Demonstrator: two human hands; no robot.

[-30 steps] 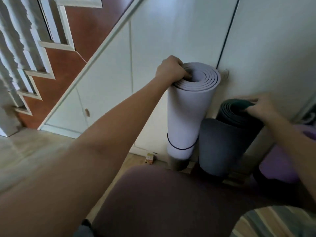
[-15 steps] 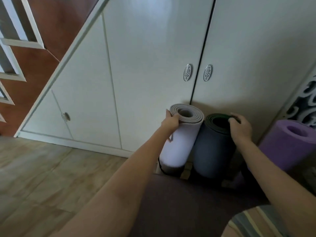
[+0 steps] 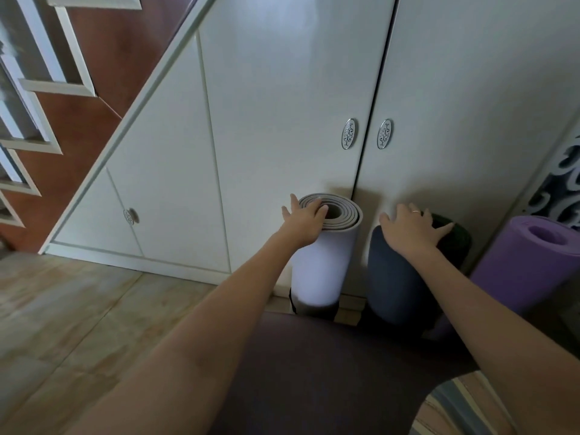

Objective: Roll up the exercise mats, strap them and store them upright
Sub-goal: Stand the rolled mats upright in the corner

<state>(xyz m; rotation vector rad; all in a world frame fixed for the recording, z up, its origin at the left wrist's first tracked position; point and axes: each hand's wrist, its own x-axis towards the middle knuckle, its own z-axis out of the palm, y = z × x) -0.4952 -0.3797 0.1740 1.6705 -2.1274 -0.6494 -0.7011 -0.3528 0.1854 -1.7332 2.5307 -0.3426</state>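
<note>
The left hand [image 3: 303,221] rests with relaxed fingers on the upright pale mat [image 3: 323,262]; the right hand [image 3: 411,229] lies spread flat on the dark mat [image 3: 398,284]. Both steady rolls leaning against the cupboard doors [image 3: 282,120], at the floor's back edge.

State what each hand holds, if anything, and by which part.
Neither grips anything. The left hand rests open on the top rim of the pale lilac rolled foam mat; the right hand rests open atop the dark grey rolled mat.
</note>
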